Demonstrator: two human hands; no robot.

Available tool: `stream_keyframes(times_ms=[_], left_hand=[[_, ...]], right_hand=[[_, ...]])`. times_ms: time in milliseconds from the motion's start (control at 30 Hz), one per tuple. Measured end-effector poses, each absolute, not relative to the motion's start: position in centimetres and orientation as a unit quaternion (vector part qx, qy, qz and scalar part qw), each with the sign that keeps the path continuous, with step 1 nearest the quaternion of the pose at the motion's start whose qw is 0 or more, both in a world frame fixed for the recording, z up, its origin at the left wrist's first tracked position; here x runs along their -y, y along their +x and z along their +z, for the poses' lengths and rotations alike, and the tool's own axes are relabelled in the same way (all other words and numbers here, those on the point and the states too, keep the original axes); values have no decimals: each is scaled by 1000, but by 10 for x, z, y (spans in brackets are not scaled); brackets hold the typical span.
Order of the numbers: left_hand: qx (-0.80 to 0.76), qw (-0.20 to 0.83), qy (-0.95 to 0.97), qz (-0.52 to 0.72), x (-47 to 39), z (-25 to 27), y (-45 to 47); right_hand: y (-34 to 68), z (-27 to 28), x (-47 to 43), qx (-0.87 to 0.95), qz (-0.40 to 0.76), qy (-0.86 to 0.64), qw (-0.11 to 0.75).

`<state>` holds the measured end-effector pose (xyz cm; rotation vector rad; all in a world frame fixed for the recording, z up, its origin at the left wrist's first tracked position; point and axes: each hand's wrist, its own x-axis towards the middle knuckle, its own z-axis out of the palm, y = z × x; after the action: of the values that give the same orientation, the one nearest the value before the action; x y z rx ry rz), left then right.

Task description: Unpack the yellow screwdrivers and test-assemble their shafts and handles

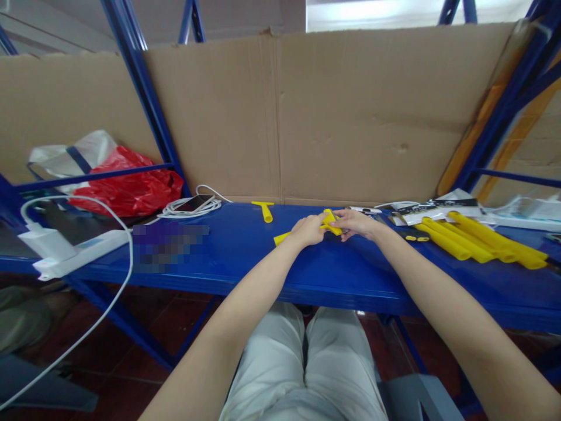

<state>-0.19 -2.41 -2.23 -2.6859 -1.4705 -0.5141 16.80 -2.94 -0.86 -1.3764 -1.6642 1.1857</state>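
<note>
Hands: your left hand (309, 230) grips a yellow piece (328, 217); your right hand (357, 223) meets it with curled fingers, whether gripping I cannot tell | Place: between your hands, at the desk (245, 251) | Handling: brace left, work right fingertips gently | Materials: smooth, plastic-looking; T-shaped yellow part (267, 211) leftward, rounded yellow tubes (442, 238) rightward

Left hand (309, 230), right hand (357, 223), yellow piece (329, 218) held between

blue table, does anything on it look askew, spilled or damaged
The power strip lies askew, one end at the front edge of the table, a cable drooping below. Nothing looks spilled or damaged, though a pixelated patch hides one spot.
</note>
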Motion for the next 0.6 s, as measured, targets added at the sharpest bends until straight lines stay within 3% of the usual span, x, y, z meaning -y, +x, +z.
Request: stream_keyframes(times_ms=[233, 400, 500, 600], left_hand=[[486, 11, -857, -174, 26, -20, -1], [499, 9, -849, -172, 27, -19, 1], [501, 9, -848, -171, 27, -19, 1], [502, 9, -848, -171, 27, -19, 1]], right_hand=[[171, -5, 26, 622, 404, -569, 354], [205, -10, 6, 606, 189, -651, 416], [234, -14, -3, 597, 13, -720, 353], [257, -18, -7, 575, -50, -768, 278]])
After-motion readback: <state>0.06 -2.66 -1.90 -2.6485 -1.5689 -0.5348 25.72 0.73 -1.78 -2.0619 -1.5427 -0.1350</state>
